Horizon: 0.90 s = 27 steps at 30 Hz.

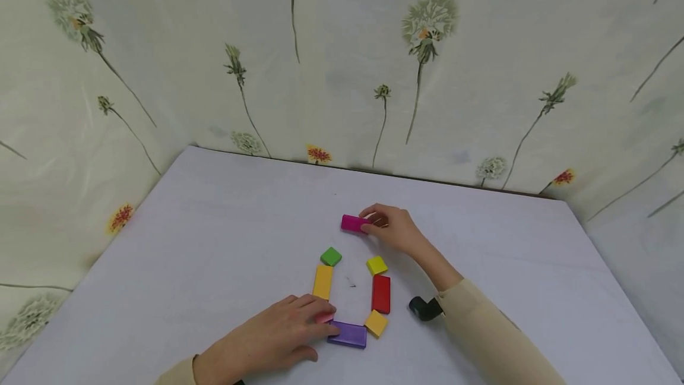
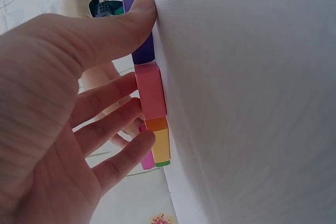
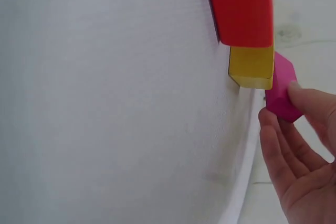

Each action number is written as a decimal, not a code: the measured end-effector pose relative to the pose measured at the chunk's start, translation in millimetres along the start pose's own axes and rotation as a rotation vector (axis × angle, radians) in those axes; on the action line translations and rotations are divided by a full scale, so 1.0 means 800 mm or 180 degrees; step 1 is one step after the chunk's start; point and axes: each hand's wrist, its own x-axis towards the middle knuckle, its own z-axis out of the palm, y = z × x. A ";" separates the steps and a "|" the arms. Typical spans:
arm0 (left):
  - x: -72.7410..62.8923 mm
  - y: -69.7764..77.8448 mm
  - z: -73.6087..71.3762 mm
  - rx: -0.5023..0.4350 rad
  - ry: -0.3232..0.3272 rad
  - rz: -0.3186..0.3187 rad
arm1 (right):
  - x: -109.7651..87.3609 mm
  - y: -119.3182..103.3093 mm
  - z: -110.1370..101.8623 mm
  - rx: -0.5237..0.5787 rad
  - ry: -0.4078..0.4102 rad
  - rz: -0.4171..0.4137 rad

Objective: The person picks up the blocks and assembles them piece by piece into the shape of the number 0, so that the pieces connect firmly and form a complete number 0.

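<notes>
My right hand point(image 1: 394, 227) pinches a magenta block point(image 1: 352, 223) between thumb and fingers, beyond the other blocks. My left hand point(image 1: 278, 328) lies at the near left corner of a ring of coloured blocks, its fingers loosely extended. In the left wrist view its thumb is at the purple block point(image 2: 143, 51) and its fingertips are beside a pink block point(image 2: 150, 90), largely covered by that hand in the head view. Up the left side run a yellow-orange block point(image 1: 323, 281) and a green block point(image 1: 331, 256). Opposite are a yellow block point(image 1: 377, 265), a red block point(image 1: 381, 294) and a small orange block point(image 1: 376, 324).
A white cloth covers the table point(image 1: 240, 212). Behind it stands a dandelion-print curtain point(image 1: 342, 76). By the right sleeve point(image 1: 481, 325) shows a black rounded object point(image 1: 424, 309), partly hidden by the arm.
</notes>
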 end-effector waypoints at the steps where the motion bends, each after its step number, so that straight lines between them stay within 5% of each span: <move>1: 0.000 0.000 0.000 0.0002 0.0006 0.0008 | -0.003 -0.001 -0.001 0.0020 -0.0001 -0.0006; 13: -0.001 0.001 -0.001 -0.0033 0.0040 0.0002 | -0.030 -0.009 -0.004 0.0215 -0.0119 -0.0082; 27: -0.001 -0.001 0.001 -0.0062 0.0021 0.0025 | -0.035 -0.001 -0.002 0.0142 -0.0266 -0.0254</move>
